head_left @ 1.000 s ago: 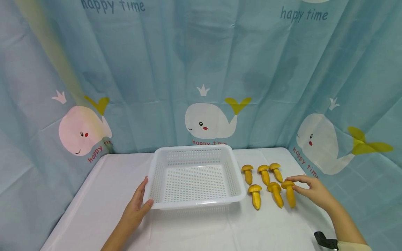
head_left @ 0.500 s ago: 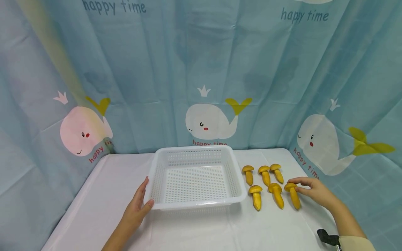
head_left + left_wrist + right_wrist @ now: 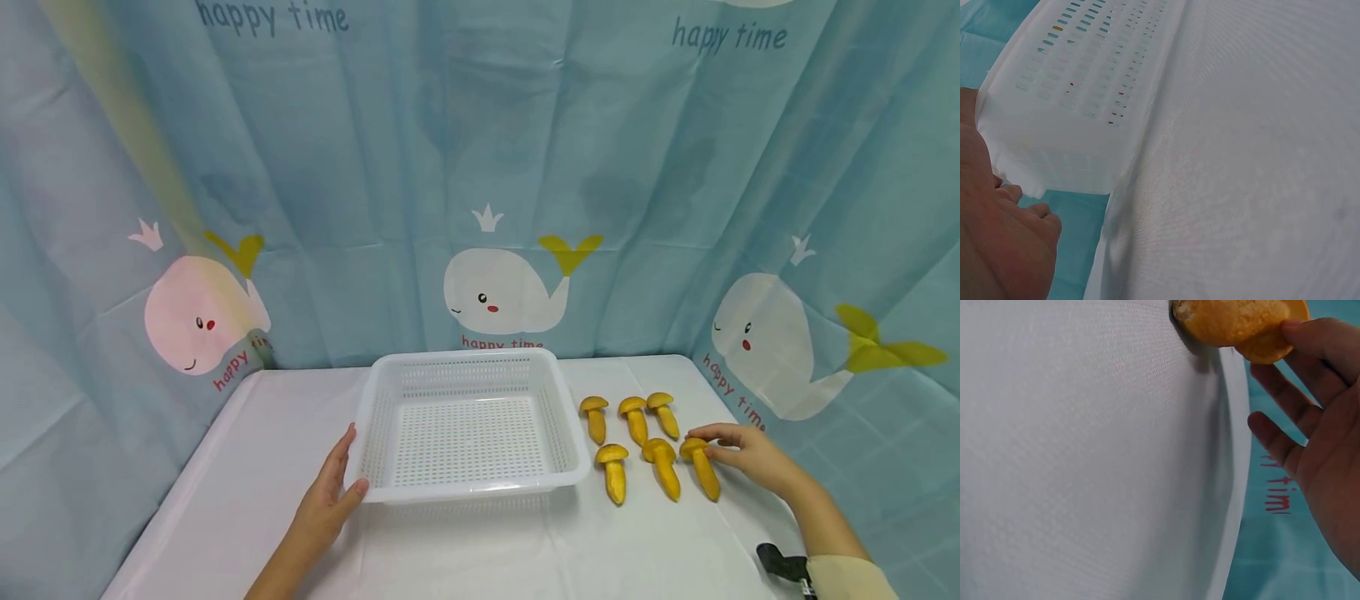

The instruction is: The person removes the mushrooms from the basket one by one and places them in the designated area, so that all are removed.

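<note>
A white perforated plastic basket [image 3: 480, 492] stands in the middle of the table. My left hand [image 3: 321, 510] grips its left side near the front corner, thumb on the rim. In the left wrist view the basket wall [image 3: 1085, 134] shows beside the curled fingers. On the right, my right hand [image 3: 757, 460] pinches the cap of a yellow-brown mushroom [image 3: 705, 477] between thumb and fingers. Its stem points toward the front, and in the right wrist view the mushroom [image 3: 1235, 322] lies close over the cloth. Several similar mushrooms [image 3: 662, 471] lie in two rows between basket and right hand.
A white cloth [image 3: 480, 550] covers the table. Blue curtains [image 3: 360, 167] printed with whales hang behind and at both sides. A black strap piece [image 3: 782, 563] sits at the right sleeve.
The pinched mushroom has shifted slightly right and turned, its stem end swinging right, with my right hand following. My left hand and the basket stay in place.
</note>
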`<move>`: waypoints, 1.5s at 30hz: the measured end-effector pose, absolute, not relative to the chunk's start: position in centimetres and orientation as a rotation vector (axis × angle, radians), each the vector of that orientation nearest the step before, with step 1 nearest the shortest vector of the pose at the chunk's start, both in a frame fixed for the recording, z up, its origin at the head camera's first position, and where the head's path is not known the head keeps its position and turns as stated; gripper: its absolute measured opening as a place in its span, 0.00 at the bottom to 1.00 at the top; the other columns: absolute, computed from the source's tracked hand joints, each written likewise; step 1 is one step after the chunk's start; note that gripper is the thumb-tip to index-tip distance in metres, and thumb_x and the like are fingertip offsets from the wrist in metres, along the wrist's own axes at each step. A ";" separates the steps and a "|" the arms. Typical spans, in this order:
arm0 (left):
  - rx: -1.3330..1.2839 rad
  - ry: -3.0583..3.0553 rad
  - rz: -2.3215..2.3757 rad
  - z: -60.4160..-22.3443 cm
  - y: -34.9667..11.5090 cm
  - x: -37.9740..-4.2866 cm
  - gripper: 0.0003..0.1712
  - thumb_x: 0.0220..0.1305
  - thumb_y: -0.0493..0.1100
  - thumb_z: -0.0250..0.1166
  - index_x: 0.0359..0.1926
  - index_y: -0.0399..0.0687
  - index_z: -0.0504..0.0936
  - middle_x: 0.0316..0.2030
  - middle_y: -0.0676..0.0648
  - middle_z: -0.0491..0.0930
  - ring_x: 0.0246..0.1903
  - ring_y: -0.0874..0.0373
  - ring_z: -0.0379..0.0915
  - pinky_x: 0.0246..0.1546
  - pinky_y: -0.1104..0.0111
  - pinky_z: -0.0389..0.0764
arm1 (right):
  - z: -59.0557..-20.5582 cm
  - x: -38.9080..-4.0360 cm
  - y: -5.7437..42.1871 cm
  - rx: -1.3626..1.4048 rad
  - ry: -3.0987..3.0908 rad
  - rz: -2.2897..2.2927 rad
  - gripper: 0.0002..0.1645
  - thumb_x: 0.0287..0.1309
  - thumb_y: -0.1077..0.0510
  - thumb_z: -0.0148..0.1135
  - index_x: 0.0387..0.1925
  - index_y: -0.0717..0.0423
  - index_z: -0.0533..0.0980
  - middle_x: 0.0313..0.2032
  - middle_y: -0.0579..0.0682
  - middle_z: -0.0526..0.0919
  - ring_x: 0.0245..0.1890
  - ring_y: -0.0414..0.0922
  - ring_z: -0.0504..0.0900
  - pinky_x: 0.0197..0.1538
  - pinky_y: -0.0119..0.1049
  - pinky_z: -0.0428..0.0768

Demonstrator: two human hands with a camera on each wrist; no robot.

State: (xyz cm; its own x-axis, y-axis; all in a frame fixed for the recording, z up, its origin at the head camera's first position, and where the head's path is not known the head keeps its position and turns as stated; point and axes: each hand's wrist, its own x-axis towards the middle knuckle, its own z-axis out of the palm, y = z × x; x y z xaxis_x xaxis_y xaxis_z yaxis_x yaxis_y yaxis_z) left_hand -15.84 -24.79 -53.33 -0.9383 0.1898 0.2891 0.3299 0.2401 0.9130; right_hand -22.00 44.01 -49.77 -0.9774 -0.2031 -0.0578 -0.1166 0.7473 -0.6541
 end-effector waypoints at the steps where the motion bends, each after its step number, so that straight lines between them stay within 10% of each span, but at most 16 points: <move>1: -0.500 -2.381 -1.784 -53.3 -24.8 -15.8 0.47 0.74 0.32 0.59 0.83 0.54 0.44 0.83 0.46 0.36 0.76 0.79 0.33 0.67 0.91 0.47 | -49.8 -22.1 44.1 -0.263 2.816 -1.038 0.19 0.70 0.50 0.63 0.58 0.48 0.83 0.54 0.47 0.87 0.53 0.33 0.76 0.54 0.39 0.80; 45: -0.480 -2.374 -1.778 -53.1 -24.6 -15.7 0.47 0.72 0.32 0.60 0.83 0.52 0.45 0.82 0.43 0.38 0.74 0.83 0.38 0.66 0.90 0.50 | -50.8 -22.7 44.5 -0.257 2.587 -1.239 0.25 0.70 0.55 0.63 0.64 0.63 0.77 0.58 0.60 0.83 0.50 0.34 0.82 0.50 0.23 0.80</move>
State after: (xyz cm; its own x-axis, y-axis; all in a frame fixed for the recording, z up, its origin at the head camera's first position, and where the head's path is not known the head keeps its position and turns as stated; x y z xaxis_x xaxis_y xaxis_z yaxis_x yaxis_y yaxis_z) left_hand -15.66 -24.56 -53.08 -0.9399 0.1704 0.2959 0.3319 0.2525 0.9089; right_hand -22.68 44.49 -50.84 -0.9502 -0.2691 -0.1571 -0.0463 0.6205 -0.7828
